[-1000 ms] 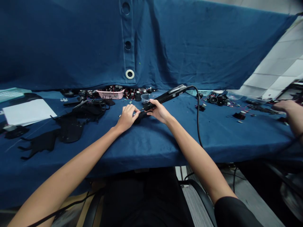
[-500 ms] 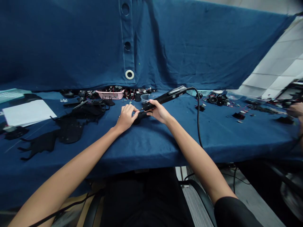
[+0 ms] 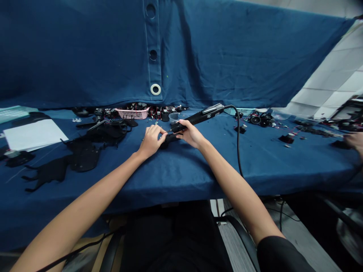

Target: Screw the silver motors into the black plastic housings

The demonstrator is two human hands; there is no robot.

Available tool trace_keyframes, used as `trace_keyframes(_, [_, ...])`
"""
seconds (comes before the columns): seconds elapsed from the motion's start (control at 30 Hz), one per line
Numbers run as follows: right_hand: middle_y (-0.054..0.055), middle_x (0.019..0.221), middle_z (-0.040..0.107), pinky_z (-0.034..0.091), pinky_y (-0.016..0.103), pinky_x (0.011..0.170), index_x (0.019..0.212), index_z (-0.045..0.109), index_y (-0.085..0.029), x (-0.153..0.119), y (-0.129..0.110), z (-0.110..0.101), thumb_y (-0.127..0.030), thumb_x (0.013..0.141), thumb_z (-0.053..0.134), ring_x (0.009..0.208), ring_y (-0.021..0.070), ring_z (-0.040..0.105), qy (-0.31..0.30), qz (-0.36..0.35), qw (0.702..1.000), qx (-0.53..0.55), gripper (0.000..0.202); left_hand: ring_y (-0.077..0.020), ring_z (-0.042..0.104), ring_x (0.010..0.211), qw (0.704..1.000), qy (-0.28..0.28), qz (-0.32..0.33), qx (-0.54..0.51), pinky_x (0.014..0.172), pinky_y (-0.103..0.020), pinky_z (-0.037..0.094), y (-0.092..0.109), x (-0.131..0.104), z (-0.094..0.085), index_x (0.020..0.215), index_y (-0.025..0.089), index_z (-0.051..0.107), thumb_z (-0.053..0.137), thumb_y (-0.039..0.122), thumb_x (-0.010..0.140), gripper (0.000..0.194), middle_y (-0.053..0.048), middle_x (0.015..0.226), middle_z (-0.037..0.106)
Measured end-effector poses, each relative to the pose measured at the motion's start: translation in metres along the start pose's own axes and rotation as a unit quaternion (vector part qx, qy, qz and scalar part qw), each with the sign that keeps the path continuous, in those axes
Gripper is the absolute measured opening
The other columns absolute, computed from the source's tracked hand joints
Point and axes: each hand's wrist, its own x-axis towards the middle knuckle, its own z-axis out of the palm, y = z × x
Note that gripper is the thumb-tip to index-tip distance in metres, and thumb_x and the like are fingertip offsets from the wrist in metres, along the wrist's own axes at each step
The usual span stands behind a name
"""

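Observation:
My right hand is wrapped round the front end of a black corded electric screwdriver, which slants down to the left. Its thin bit points at the fingertips of my left hand. Those fingers are pinched together at the bit's tip; whatever is between them is too small to make out. Beneath the screwdriver lies a black part, partly hidden by my hands. A clear plastic cup stands just behind the tool.
A pink basket holds black parts with wires. Black fabric pieces and white paper lie to the left. The tool's cable hangs over the table edge. At far right is another person's hand, near more small parts.
My two hands and the screwdriver stay almost exactly in place. At far right, the other person's hand has shifted slightly downward.

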Motion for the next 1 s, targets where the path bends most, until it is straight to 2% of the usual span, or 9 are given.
trace_keyframes(0.27, [0.003, 0.081, 0.067, 0.050, 0.025, 0.060, 0.084, 0.064, -0.018, 0.002, 0.003, 0.002, -0.045, 0.074, 0.073, 0.071, 0.0141, 0.061, 0.037, 0.008, 0.999, -0.005, 0.030, -0.0215, 0.054, 0.092, 1.000, -0.007, -0.006, -0.005, 0.086, -0.036, 0.038, -0.002, 0.001, 0.001, 0.085, 0.020, 0.054, 0.049, 0.029, 0.095, 0.014, -0.004, 0.089, 0.062])
trace_keyframes(0.43, [-0.001, 0.076, 0.062, 0.040, 0.021, 0.047, 0.084, 0.058, -0.020, 0.004, 0.005, 0.009, -0.053, 0.071, 0.075, 0.054, 0.0075, 0.048, 0.085, 0.007, 0.996, 0.009, 0.040, -0.0208, 0.055, 0.092, 1.000, 0.010, -0.019, -0.014, 0.086, -0.035, 0.038, -0.003, 0.003, 0.003, 0.084, 0.020, 0.054, 0.050, 0.028, 0.094, 0.014, -0.003, 0.089, 0.062])
trace_keyframes(0.53, [-0.003, 0.067, 0.054, 0.030, 0.019, 0.041, 0.080, 0.054, -0.020, 0.003, 0.002, 0.012, -0.065, 0.073, 0.068, 0.048, 0.0063, 0.040, 0.097, 0.017, 0.995, 0.032, 0.048, -0.0207, 0.055, 0.091, 0.999, 0.026, -0.031, -0.017, 0.086, -0.035, 0.038, -0.002, 0.004, 0.004, 0.082, 0.020, 0.054, 0.049, 0.027, 0.094, 0.015, -0.003, 0.088, 0.062])
trace_keyframes(0.6, [-0.003, 0.061, 0.047, 0.029, 0.020, 0.040, 0.076, 0.052, -0.019, 0.003, 0.000, 0.013, -0.072, 0.075, 0.059, 0.046, 0.0067, 0.037, 0.117, 0.024, 0.991, 0.059, 0.053, -0.0209, 0.055, 0.090, 0.998, 0.035, -0.044, -0.017, 0.086, -0.035, 0.038, -0.003, 0.004, 0.004, 0.082, 0.020, 0.054, 0.049, 0.028, 0.094, 0.016, -0.004, 0.088, 0.061])
trace_keyframes(0.67, [-0.003, 0.059, 0.045, 0.031, 0.020, 0.040, 0.073, 0.050, -0.019, 0.003, -0.002, 0.012, -0.069, 0.078, 0.059, 0.046, 0.0069, 0.038, 0.151, 0.020, 0.985, 0.079, 0.051, -0.0211, 0.055, 0.091, 0.998, 0.034, -0.057, -0.016, 0.087, -0.036, 0.038, -0.005, 0.004, 0.004, 0.082, 0.020, 0.054, 0.049, 0.028, 0.094, 0.016, -0.004, 0.088, 0.061])
trace_keyframes(0.77, [-0.002, 0.058, 0.046, 0.034, 0.019, 0.040, 0.073, 0.049, -0.018, 0.005, -0.004, 0.006, -0.058, 0.079, 0.066, 0.047, 0.0072, 0.040, 0.195, 0.004, 0.978, 0.077, 0.044, -0.0214, 0.056, 0.097, 0.997, 0.011, -0.072, -0.019, 0.091, -0.036, 0.038, -0.008, 0.003, 0.004, 0.087, 0.020, 0.057, 0.048, 0.031, 0.095, 0.016, -0.005, 0.094, 0.063])
trace_keyframes(0.83, [-0.002, 0.057, 0.046, 0.034, 0.019, 0.040, 0.074, 0.050, -0.018, 0.007, -0.006, 0.000, -0.055, 0.079, 0.067, 0.047, 0.0075, 0.040, 0.216, 0.000, 0.974, 0.075, 0.041, -0.0219, 0.056, 0.104, 0.996, -0.011, -0.088, -0.022, 0.095, -0.038, 0.038, -0.011, 0.002, 0.006, 0.103, 0.020, 0.057, 0.047, 0.035, 0.096, 0.019, -0.005, 0.104, 0.064])
trace_keyframes(0.93, [-0.003, 0.055, 0.045, 0.036, 0.018, 0.039, 0.074, 0.049, -0.018, 0.011, -0.010, -0.015, -0.054, 0.084, 0.061, 0.046, 0.0076, 0.041, 0.261, -0.003, 0.962, 0.082, 0.040, -0.0251, 0.054, 0.114, 0.991, -0.064, -0.111, -0.023, 0.099, -0.042, 0.037, -0.014, -0.001, 0.010, 0.125, 0.021, 0.049, 0.048, 0.045, 0.095, 0.039, -0.008, 0.119, 0.061])
trace_keyframes(1.0, [-0.003, 0.055, 0.043, 0.038, 0.017, 0.039, 0.074, 0.048, -0.018, 0.013, -0.013, -0.026, -0.054, 0.088, 0.056, 0.046, 0.0070, 0.042, 0.295, -0.003, 0.951, 0.090, 0.039, -0.0281, 0.053, 0.118, 0.986, -0.114, -0.117, -0.022, 0.101, -0.046, 0.037, -0.015, -0.003, 0.012, 0.127, 0.021, 0.049, 0.050, 0.053, 0.092, 0.048, -0.009, 0.124, 0.060])
